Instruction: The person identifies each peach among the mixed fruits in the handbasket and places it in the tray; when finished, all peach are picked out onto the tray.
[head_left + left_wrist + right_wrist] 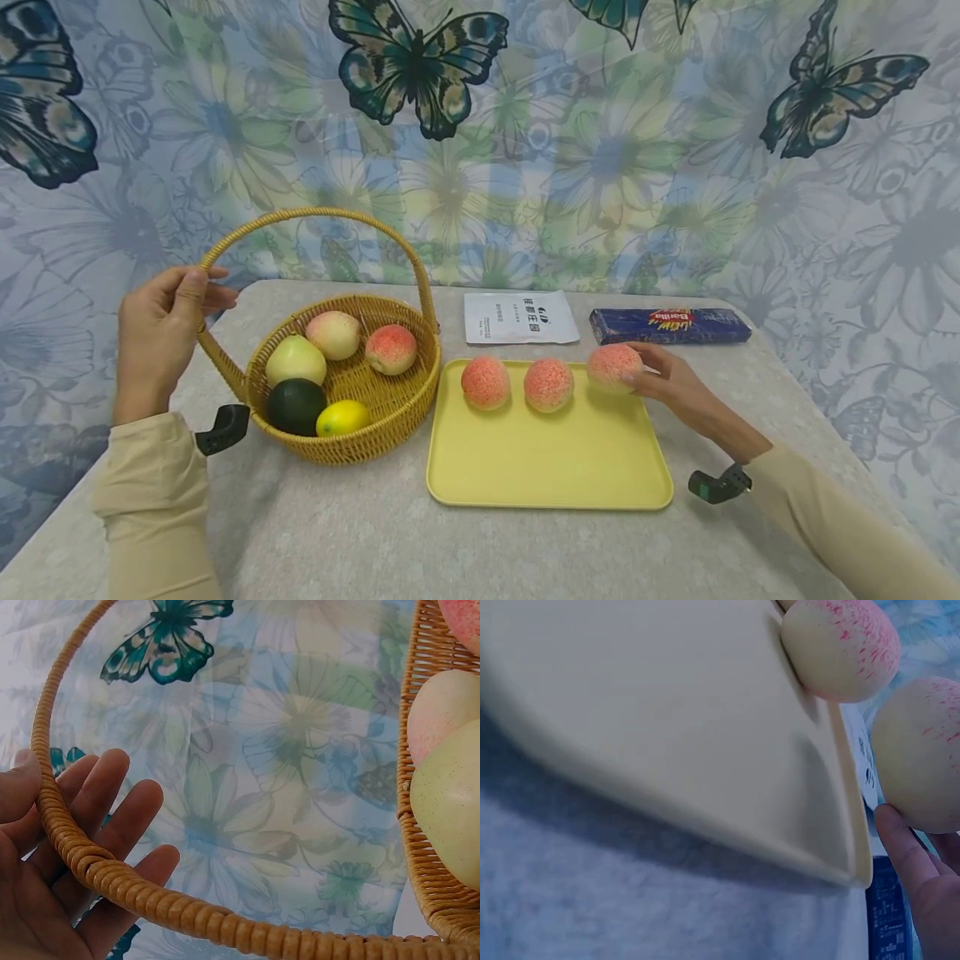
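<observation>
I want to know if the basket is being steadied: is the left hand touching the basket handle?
Touching. The left wrist view shows the handle lying across the left hand, thumb on one side and fingers behind it.

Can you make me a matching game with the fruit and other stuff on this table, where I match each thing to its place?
Things:
1. lemon
2. blue packet
3. left hand
4. rightmost peach

Places:
A. on the basket handle
B. at the far right corner of the yellow tray, in the right hand
C. inside the basket, beside the dark green fruit
D. on the table behind the tray

Pairs: 1-C, 2-D, 3-A, 4-B
</observation>
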Available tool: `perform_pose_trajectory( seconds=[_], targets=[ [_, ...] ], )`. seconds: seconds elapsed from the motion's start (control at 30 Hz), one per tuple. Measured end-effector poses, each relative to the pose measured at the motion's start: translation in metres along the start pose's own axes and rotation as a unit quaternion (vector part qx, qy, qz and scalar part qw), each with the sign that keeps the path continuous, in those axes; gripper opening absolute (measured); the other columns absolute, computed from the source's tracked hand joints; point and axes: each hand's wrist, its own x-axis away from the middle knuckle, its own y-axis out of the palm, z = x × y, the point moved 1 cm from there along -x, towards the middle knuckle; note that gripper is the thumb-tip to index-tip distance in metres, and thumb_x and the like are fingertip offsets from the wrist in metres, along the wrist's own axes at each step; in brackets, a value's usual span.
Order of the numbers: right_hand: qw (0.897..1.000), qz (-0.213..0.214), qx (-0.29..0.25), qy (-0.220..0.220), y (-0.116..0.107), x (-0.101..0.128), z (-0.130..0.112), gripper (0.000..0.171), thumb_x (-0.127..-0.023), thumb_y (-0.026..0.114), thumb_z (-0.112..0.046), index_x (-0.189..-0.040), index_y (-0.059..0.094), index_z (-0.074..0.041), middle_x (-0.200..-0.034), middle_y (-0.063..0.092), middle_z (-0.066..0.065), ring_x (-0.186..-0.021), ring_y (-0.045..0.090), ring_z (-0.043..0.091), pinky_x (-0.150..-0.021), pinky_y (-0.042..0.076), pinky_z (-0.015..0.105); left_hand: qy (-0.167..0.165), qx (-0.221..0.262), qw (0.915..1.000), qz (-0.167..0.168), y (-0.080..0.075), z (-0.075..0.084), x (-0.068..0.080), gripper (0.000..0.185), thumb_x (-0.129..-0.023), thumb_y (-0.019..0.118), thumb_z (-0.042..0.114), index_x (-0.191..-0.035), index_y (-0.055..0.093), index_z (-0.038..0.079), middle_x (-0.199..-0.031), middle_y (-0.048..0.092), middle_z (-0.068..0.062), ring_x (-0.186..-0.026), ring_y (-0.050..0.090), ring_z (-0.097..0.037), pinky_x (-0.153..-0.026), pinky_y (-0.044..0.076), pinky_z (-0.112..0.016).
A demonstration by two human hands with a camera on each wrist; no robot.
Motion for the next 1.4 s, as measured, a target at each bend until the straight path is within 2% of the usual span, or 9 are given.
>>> perform_pose_trajectory(
  seconds=[0.2, 0.53, 0.77, 1.17, 1.4],
  targets=[
    [1.0, -0.007, 0.013, 0.014, -0.002, 0.007, 0.011, 0.062, -0.094, 0.061, -0.024, -0.147, 0.031, -0.008, -0.148, 0.034, 0.019, -0.131, 0.04, 0.039, -0.097, 0.045, 0.049, 0.0, 0.002, 1.0, 0.001, 0.001, 0.001, 0.0, 0.038, -0.101, 0.045, 0.034, -0.117, 0.065, 0.006, -0.08, 0.065, 0.024, -0.08, 0.062, 0.006, -0.07, 0.043, -0.011],
    [0.999, -0.016, 0.034, 0.017, -0.001, 0.005, 0.015, 0.062, -0.094, 0.061, -0.027, -0.146, 0.032, -0.009, -0.147, 0.034, 0.02, -0.131, 0.04, 0.041, -0.098, 0.043, 0.053, -0.006, -0.004, 1.0, 0.002, 0.0, -0.001, 0.001, 0.04, -0.101, 0.044, 0.035, -0.119, 0.065, 0.007, -0.081, 0.064, 0.025, -0.08, 0.062, 0.006, -0.073, 0.042, -0.012],
    [0.998, -0.021, 0.055, 0.01, 0.005, 0.006, 0.017, 0.061, -0.093, 0.064, -0.026, -0.142, 0.034, -0.006, -0.143, 0.039, 0.022, -0.125, 0.048, 0.041, -0.097, 0.045, 0.047, -0.002, 0.004, 1.0, 0.004, 0.001, -0.002, 0.002, 0.039, -0.101, 0.044, 0.035, -0.118, 0.065, 0.007, -0.08, 0.064, 0.024, -0.08, 0.062, 0.005, -0.073, 0.042, -0.012],
    [0.999, -0.02, 0.048, 0.002, 0.009, 0.008, 0.019, 0.059, -0.094, 0.063, -0.022, -0.142, 0.035, -0.003, -0.137, 0.045, 0.024, -0.12, 0.052, 0.038, -0.093, 0.045, 0.036, -0.007, -0.001, 1.0, 0.003, 0.001, -0.002, 0.002, 0.041, -0.101, 0.044, 0.037, -0.12, 0.065, 0.008, -0.081, 0.064, 0.023, -0.082, 0.061, 0.005, -0.073, 0.042, -0.014],
    [0.997, -0.022, 0.076, 0.012, 0.011, 0.007, 0.017, 0.062, -0.096, 0.06, -0.03, -0.146, 0.034, -0.004, -0.143, 0.042, 0.023, -0.128, 0.044, 0.041, -0.101, 0.041, 0.051, -0.007, -0.001, 1.0, 0.003, 0.002, -0.001, 0.002, 0.042, -0.1, 0.043, 0.038, -0.119, 0.065, 0.007, -0.081, 0.064, 0.023, -0.082, 0.062, 0.004, -0.074, 0.043, -0.013]
  ],
)
